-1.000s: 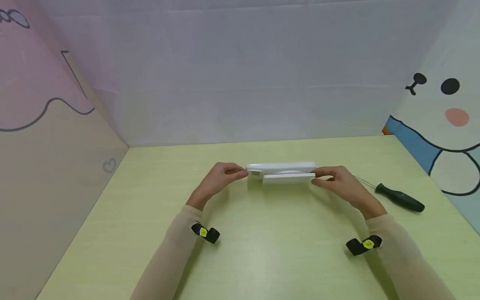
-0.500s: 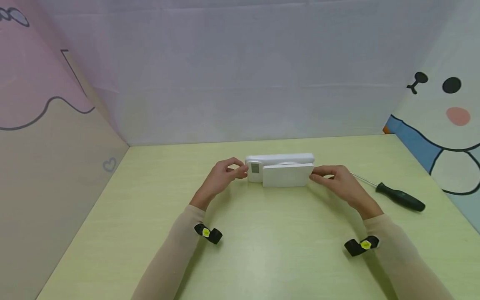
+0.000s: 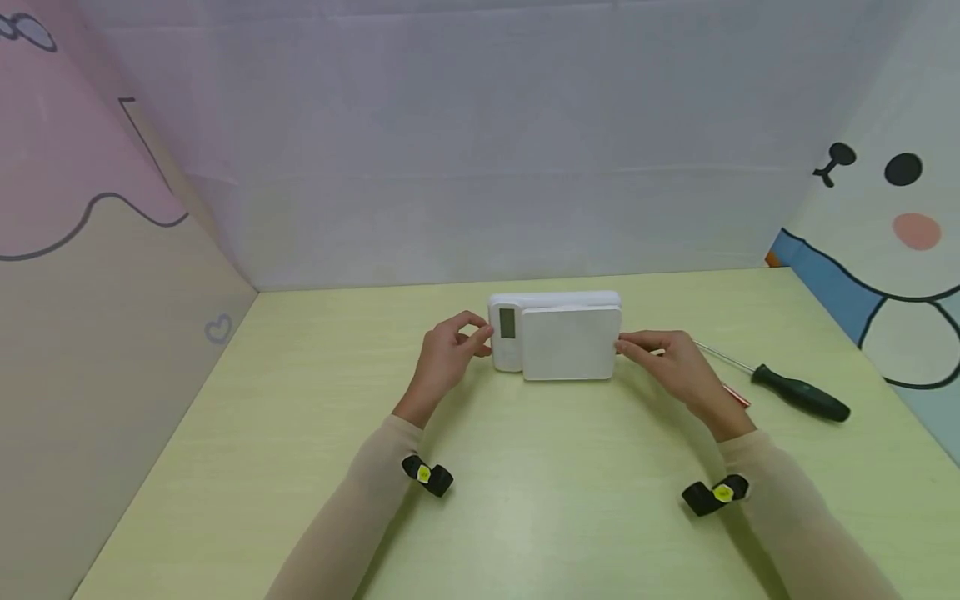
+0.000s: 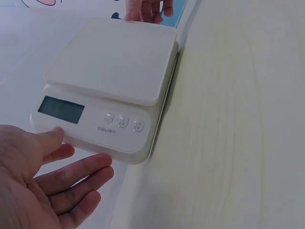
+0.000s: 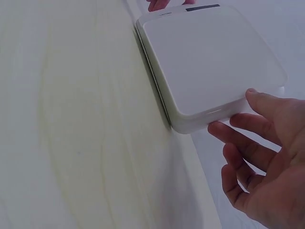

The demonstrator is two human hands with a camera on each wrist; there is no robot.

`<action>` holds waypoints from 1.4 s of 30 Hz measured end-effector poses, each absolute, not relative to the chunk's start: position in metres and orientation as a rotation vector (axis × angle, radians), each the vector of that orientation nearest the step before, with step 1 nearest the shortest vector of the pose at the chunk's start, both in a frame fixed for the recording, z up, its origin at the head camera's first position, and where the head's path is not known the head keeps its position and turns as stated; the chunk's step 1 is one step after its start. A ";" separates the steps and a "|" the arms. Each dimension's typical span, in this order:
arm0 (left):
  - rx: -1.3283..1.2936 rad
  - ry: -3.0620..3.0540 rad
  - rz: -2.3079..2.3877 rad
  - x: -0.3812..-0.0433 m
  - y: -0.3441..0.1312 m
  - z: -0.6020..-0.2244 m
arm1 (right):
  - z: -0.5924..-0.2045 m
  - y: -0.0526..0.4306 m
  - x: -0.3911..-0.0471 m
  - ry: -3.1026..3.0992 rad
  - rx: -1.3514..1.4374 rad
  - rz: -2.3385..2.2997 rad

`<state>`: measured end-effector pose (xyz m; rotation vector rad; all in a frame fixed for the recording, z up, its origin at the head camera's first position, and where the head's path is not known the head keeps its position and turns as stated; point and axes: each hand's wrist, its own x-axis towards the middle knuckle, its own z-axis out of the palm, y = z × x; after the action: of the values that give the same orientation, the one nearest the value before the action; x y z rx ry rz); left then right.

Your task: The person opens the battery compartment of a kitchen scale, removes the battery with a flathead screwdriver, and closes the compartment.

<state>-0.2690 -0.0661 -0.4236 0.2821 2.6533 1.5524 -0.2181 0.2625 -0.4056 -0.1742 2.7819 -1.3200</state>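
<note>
A white kitchen scale (image 3: 568,342) is tipped up on its near long edge in the head view, its face turned toward me. Its dark display (image 4: 62,109) and several buttons show in the left wrist view, with the flat weighing plate (image 5: 207,59) beside them. My left hand (image 3: 442,362) pinches the display end, thumb on the front face. At the opposite end, my right hand (image 3: 675,367) holds the scale between thumb and fingers, the thumb at the plate's edge. The scale's underside is hidden.
A screwdriver (image 3: 801,393) with a dark handle lies on the table (image 3: 300,467) to the right, its shaft running behind my right hand. A thin red and silver object (image 3: 737,395) pokes out by my right wrist. A pale backdrop (image 3: 480,150) stands behind the table.
The scale has tilted back between both hands: seen nearly edge-on before, it now shows its face and display. Both hands have shifted slightly with it, and the thin red object has come into sight.
</note>
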 end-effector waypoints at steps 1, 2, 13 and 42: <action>0.273 2.675 1.548 -0.268 -0.065 -0.424 | -0.406 0.262 -0.218 2.778 -0.168 -1.329; 0.264 2.695 1.546 -0.267 -0.064 -0.424 | -0.406 0.262 -0.218 2.774 -0.160 -1.337; 0.129 2.718 1.527 -0.261 -0.056 -0.421 | -0.404 0.258 -0.216 2.788 -0.096 -1.301; 0.071 2.594 1.311 -0.259 -0.059 -0.421 | -0.408 0.262 -0.215 2.645 -0.119 -1.269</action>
<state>-0.2592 -0.0588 -0.4213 0.0713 2.5943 1.3106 -0.2151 0.2622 -0.4083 -0.1192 2.6446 -1.2694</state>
